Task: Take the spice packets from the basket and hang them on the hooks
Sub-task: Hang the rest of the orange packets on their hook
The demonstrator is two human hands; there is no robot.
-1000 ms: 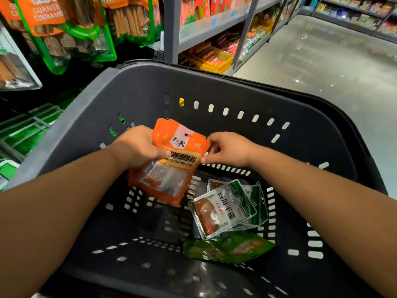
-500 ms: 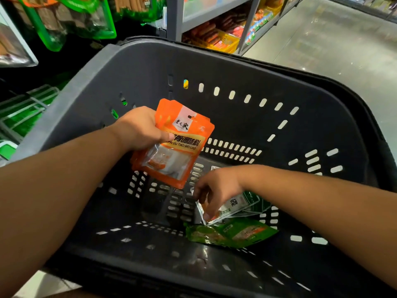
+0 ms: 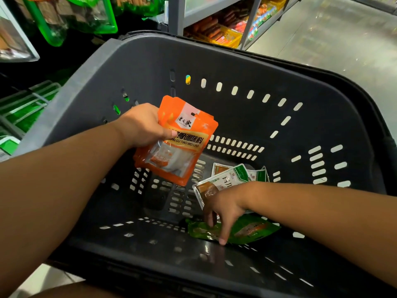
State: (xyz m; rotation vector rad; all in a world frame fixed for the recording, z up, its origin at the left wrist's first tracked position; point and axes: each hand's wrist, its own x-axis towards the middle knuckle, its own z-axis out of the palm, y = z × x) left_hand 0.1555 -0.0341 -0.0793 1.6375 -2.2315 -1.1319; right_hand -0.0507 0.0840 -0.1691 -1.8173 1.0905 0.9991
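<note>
Two hands: a person leans over a dark grey slotted plastic basket (image 3: 236, 67) in a shop aisle, both arms inside it.
Left hand (image 3: 141, 125): thumb and fingers are clamped on an orange plastic spice packet (image 3: 180, 147) with a clear window. It is held upright above the basket floor, hang-hole uppermost.
Right hand (image 3: 225, 205): low in the basket, fingers (image 3: 222, 237) pointing down and spread. One tip touches the near edge of a flat green plastic spice packet (image 3: 255, 230); nothing is pinched yet.
Lying in the basket: the green packet on the floor and, just beyond it, a small overlapping pile of white-and-green spice packets (image 3: 227, 179).
Step in hand: gathering, by the look of it, with a second packet sought before any hanging.
Next move: the fingers likely need to close on the green packet's edge and lift it clear.
Hooks: none plainly visible; green-edged clear bags of cinnamon sticks (image 3: 71, 20) hang at upper left.
</note>
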